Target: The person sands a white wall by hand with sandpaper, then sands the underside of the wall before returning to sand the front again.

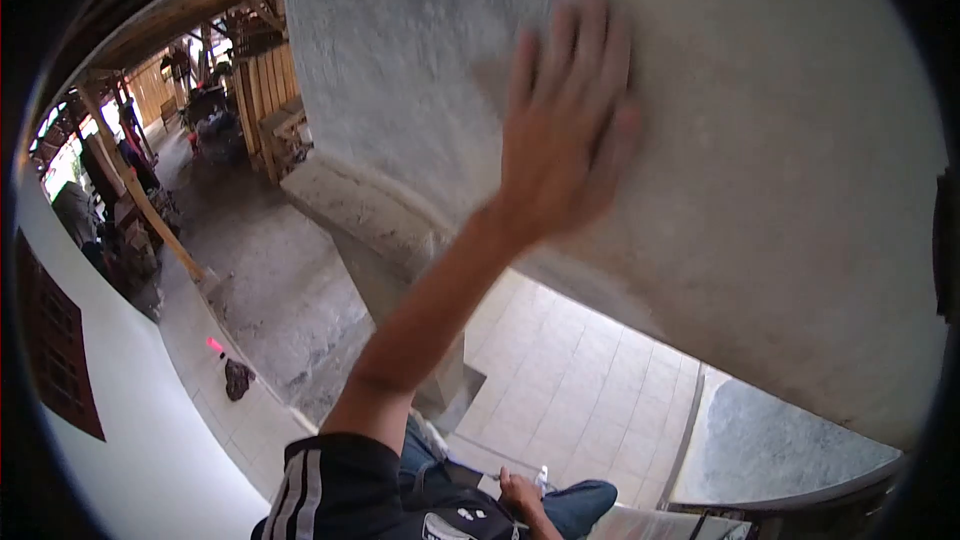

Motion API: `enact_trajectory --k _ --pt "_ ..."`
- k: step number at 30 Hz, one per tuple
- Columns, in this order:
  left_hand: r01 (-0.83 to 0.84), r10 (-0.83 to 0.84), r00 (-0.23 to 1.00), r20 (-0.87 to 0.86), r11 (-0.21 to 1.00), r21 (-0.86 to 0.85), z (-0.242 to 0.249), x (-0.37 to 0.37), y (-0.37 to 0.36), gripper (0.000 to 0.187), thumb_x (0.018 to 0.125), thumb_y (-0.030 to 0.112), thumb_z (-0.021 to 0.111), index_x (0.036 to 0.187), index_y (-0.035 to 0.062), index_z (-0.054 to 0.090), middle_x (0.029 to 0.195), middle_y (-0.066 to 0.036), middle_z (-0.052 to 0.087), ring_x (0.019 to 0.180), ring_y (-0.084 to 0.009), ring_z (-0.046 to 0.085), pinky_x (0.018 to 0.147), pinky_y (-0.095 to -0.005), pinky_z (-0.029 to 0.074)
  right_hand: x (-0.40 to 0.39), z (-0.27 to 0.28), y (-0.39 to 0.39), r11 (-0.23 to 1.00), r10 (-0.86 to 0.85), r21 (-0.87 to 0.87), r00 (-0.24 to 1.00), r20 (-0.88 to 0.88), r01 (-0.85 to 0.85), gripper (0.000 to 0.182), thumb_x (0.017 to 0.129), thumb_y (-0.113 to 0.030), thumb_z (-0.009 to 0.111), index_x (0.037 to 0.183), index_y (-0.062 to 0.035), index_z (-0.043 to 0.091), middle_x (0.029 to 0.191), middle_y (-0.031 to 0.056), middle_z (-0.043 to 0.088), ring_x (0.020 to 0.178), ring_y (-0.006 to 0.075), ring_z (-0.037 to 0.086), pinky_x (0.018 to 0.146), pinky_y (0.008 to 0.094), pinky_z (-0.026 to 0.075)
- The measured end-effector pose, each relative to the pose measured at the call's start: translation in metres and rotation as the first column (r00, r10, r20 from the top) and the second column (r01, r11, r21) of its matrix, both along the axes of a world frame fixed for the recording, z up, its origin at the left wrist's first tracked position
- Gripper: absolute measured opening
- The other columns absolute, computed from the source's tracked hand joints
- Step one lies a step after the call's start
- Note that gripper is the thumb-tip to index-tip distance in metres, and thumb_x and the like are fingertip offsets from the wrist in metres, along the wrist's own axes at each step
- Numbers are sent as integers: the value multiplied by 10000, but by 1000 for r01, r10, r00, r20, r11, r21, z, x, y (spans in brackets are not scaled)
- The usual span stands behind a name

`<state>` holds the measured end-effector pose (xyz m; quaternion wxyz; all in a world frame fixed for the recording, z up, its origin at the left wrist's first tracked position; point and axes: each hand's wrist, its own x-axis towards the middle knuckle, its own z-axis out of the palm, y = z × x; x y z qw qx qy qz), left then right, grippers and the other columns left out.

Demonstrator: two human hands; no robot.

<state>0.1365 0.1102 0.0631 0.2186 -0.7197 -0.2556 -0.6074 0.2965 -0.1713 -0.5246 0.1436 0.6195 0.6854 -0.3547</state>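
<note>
My left hand (565, 130) lies flat against a grey plastered surface (760, 140), its back toward me and its fingers stretched out, slightly blurred. A darker patch shows beside the fingertips. Low in the view, my right hand (520, 492) is small and curled near my lap; whatever it may hold is too small to make out. Just beside it is a small white object (543, 478), perhaps a bottle.
A rough ledge (360, 202) runs below the plastered surface. Pale floor tiles (570, 370) lie beneath. To the left are a slanting wooden post (145, 195), a white wall (130, 370) with a dark red window frame (60, 340), and a dark bag (238, 380) on the floor.
</note>
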Motion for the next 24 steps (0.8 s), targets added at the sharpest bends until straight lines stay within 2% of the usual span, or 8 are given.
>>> enact_trajectory --k 3,6,10,14,16,18,22,24 --pt "35 -35 999 -20 999 -20 42 -16 12 575 1009 328 311 1478 -3 270 1555 -195 207 1449 -378 137 1164 -517 78 -15 95 -4 988 56 143 998 -2 -55 296 950 -225 384 1179 -88 512 983 204 665 920 388 654 744 537 507" --pt "-13 5 997 74 995 99 50 -4 19 594 1020 355 261 1484 -13 232 1567 -193 156 1451 -396 84 1172 -505 48 -9 67 -3 981 49 192 998 -38 -40 287 980 -257 361 1147 -83 517 1024 203 665 958 400 647 744 529 512" --pt "59 -50 994 97 994 -95 -49 9 -11 532 989 230 374 1467 4 319 1534 -196 281 1431 -395 213 1147 -550 103 -7 49 4 998 47 50 998 -40 -45 317 983 -291 333 1190 -98 475 1090 223 641 1027 419 618 806 544 492" --pt "118 -127 992 -27 968 -220 -129 4 -20 545 1030 291 280 1486 -5 258 1555 -210 208 1449 -393 142 1164 -529 61 -3 32 10 972 -231 -56 967 -110 226 384 976 -333 366 1176 -57 543 1131 259 623 1100 424 580 906 516 455" --pt "215 -212 977 35 956 -200 -139 1 -28 531 986 188 375 1468 -20 292 1539 -205 260 1437 -390 197 1158 -516 132 -12 85 7 916 -401 -64 901 -164 396 428 976 -370 390 1145 -34 596 1130 265 623 1106 415 578 926 495 446" --pt "324 -308 946 103 917 -233 -156 -2 -43 534 955 109 429 1457 -31 311 1526 -210 291 1426 -391 236 1151 -496 193 -5 47 6 814 -530 4 746 -404 581 459 951 -444 453 1133 -68 642 1064 244 653 1026 426 612 888 472 480" --pt "526 -438 848 299 765 -371 -192 -10 -89 479 963 57 413 1430 -33 361 1469 -239 370 1360 -380 368 1108 -427 307 -10 92 34 640 -450 207 580 -680 740 314 961 -268 534 1082 1 641 946 175 702 853 259 687 777 346 516" --pt "636 -467 764 446 661 -398 -215 -11 -106 438 989 97 400 1407 -34 401 1426 -237 428 1315 -359 430 1085 -413 333 -11 124 54 603 -383 48 342 -858 796 297 989 -241 502 1110 1 623 939 118 697 843 176 668 740 302 510"
